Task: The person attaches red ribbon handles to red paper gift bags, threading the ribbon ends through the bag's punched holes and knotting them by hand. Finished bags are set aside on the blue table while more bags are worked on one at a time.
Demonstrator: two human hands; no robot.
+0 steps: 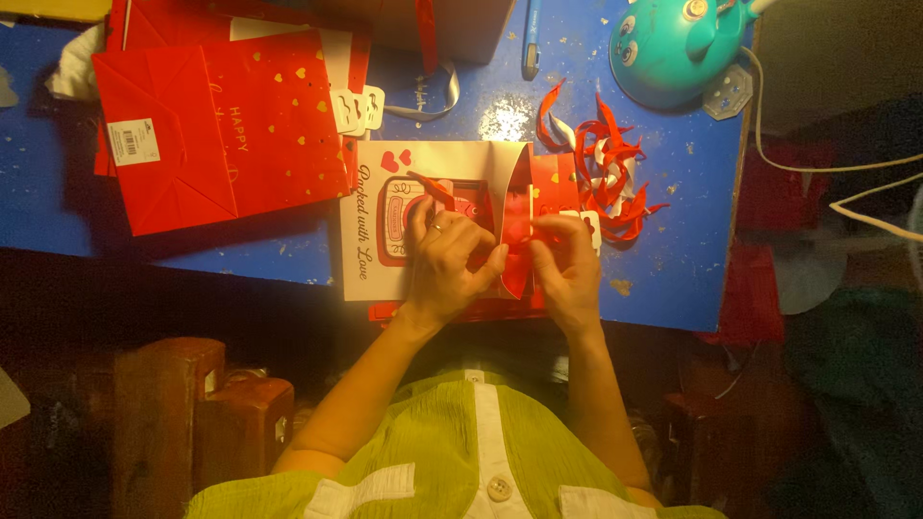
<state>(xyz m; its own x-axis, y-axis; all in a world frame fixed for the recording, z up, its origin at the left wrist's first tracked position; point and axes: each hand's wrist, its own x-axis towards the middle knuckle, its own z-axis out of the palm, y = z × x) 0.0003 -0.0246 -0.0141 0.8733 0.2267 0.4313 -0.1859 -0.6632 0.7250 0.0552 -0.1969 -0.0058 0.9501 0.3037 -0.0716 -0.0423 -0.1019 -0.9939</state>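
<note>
Both hands worked at the near edge of the blue tabletop (673,192), close together over a white-and-red paper gift bag (385,259) lying flat with its side fold standing up. Left hand (444,264) rested on the bag's printed white face, fingers curled, thumb and forefinger pinched on the red folded edge (516,245). Right hand (567,269) pinched the same red fold from the right side, near a small white tag (590,227). Bag looked light, thin card, stiff along creases but easy to crumple or tear, so best gripped at the folded edges, not the flat panels. Far left lay a flat red paper bag with gold hearts (221,135), barcode sticker showing. Right of the hands sat a tangle of red and white ribbon (611,168). Far right stood a teal rounded plastic lamp base (673,43) with a white cord (817,168). A blue pen (531,38) lay at the far edge.
</note>
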